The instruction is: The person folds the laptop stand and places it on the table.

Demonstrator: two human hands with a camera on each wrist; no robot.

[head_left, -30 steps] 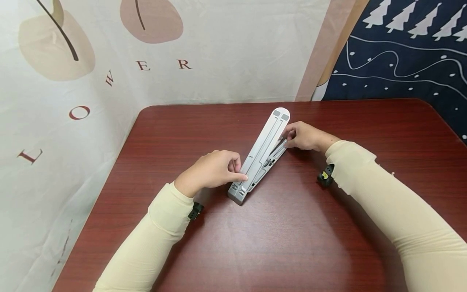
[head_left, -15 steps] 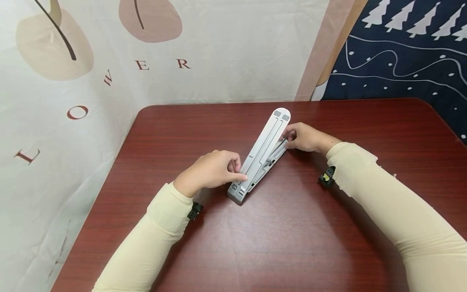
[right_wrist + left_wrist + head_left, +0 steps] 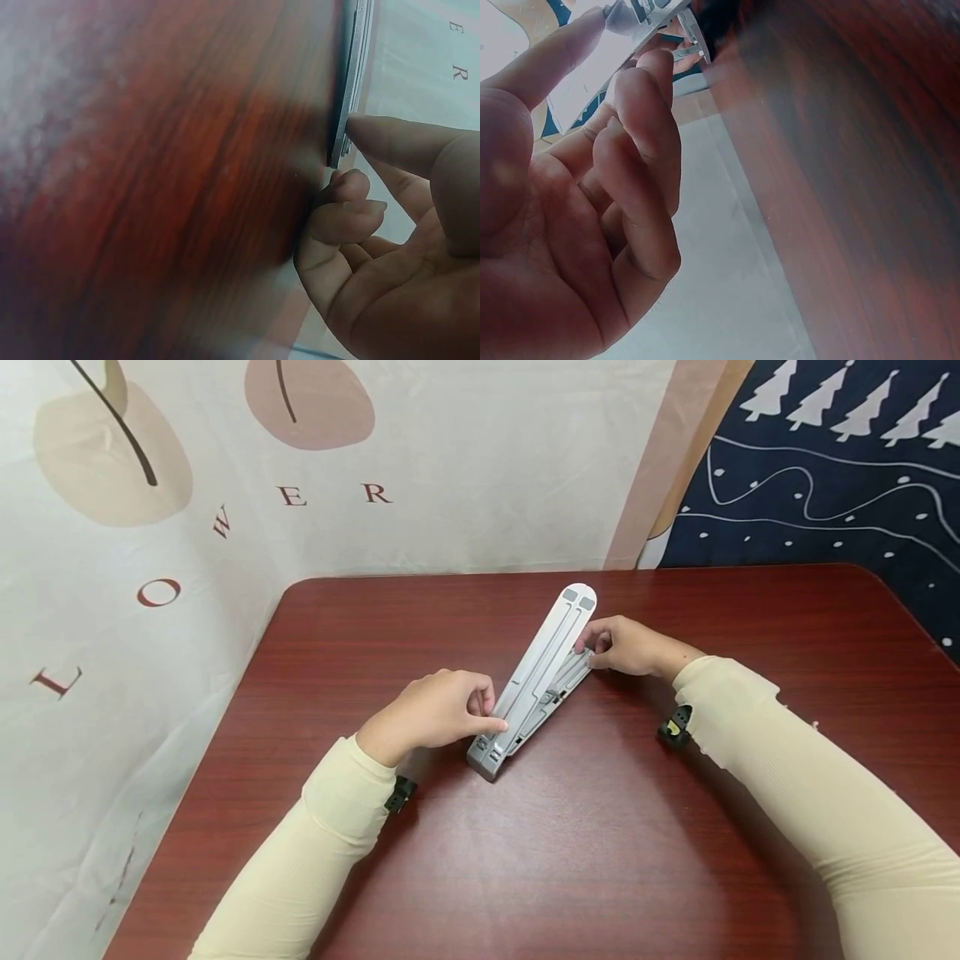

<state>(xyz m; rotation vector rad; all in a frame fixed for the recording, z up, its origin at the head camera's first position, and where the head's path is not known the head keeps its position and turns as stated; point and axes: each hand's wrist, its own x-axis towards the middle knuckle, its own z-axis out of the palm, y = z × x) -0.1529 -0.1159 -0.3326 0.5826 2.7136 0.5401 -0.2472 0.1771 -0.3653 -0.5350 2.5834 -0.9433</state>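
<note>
A silver folding laptop stand (image 3: 542, 652) stands on the table, its long upper bar slanting up toward the back with two grey pads at the rounded tip. Below it, a lower bar (image 3: 567, 681) spreads away at a narrow angle from the grey hinge end (image 3: 487, 762). My left hand (image 3: 435, 710) pinches the upper bar near that hinge, thumb on its face; the other fingers curl in the left wrist view. At the far end of the lower bar, my right hand (image 3: 632, 646) pinches its tip. The right wrist view shows the thumb against the thin bar edge (image 3: 349, 97).
The stand rests on a red-brown wooden table (image 3: 600, 860). Behind it hangs a pale cloth (image 3: 480, 460) with printed letters, and a dark blue cloth (image 3: 817, 485) with white trees hangs at the right. Both wrists carry small black devices (image 3: 675, 727).
My right hand has shifted slightly down and right, and the lower bar's inner parts lie flatter together. My left hand keeps its place on the upper bar.
</note>
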